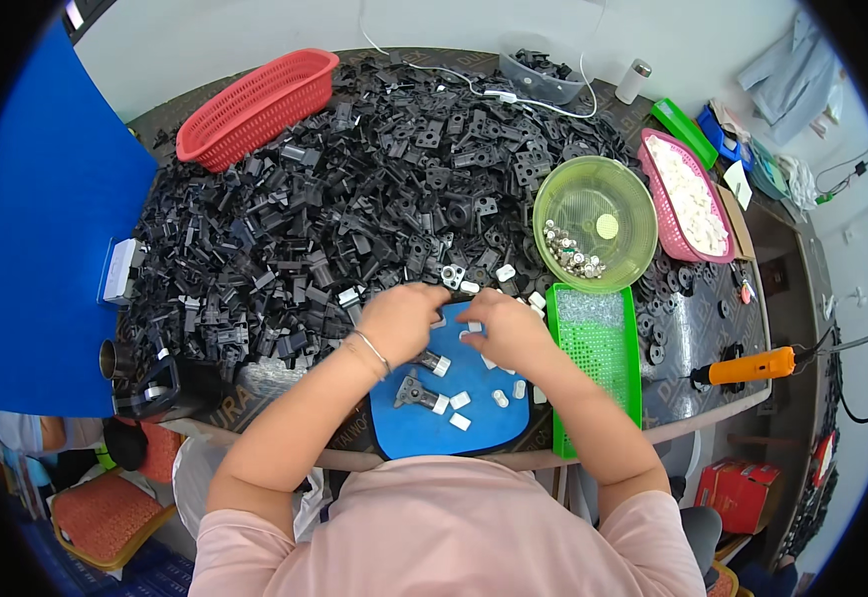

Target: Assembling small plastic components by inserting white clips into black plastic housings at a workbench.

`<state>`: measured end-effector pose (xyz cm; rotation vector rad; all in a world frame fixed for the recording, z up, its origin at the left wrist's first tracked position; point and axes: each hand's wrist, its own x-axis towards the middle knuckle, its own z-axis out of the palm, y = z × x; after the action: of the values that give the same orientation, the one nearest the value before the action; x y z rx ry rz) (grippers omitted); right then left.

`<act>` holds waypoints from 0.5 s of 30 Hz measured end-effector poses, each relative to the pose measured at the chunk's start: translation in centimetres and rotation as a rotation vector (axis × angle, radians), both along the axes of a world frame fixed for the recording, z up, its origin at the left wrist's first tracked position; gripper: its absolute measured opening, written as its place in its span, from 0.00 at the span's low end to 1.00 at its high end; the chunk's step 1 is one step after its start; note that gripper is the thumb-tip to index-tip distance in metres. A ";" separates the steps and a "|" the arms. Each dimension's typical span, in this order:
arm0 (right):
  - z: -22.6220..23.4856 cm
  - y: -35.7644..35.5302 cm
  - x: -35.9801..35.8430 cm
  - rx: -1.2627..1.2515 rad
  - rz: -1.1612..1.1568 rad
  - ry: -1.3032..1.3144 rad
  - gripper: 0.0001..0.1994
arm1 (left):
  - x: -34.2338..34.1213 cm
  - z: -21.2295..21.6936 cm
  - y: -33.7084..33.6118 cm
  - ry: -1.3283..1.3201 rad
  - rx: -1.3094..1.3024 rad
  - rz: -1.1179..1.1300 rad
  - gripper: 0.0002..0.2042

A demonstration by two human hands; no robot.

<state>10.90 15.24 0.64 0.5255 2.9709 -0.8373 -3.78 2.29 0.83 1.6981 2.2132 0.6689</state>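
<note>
My left hand point(402, 320) is at the far left edge of a blue mat point(489, 428), its fingers bent together beside the pile of black plastic parts point(285, 239). What those fingers hold, if anything, is hidden. My right hand point(510, 330) is over the far right of the mat, thumb and forefinger apart around a small white plastic piece point(474, 326). Nearer me lie two black plastic fittings with white ends, one of them a flanged fitting point(416, 393). Several loose white pieces point(460, 400) are scattered around them.
A green tray point(560, 398) flanks the mat on the right. Behind it stand a yellow-green bowl point(643, 224) with small metal parts and a pink basket point(665, 199) of white pieces. A red basket point(255, 107) sits at back left. An orange-handled tool point(753, 366) lies far right.
</note>
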 end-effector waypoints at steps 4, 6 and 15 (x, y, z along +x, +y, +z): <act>-0.3 -0.9 0.4 0.118 0.004 0.004 0.13 | -1.8 0.2 -0.5 -0.142 -0.093 0.089 0.15; -0.5 -0.6 0.7 0.143 0.006 -0.007 0.12 | -0.8 0.5 0.0 -0.286 -0.100 0.112 0.15; 2.3 1.3 0.6 -0.100 -0.030 -0.014 0.11 | 1.2 -2.0 -0.6 -0.060 -0.035 0.197 0.17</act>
<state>11.49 16.53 2.95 0.5701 2.8967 -0.9746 -2.55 1.64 -1.18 1.4364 2.3558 0.7120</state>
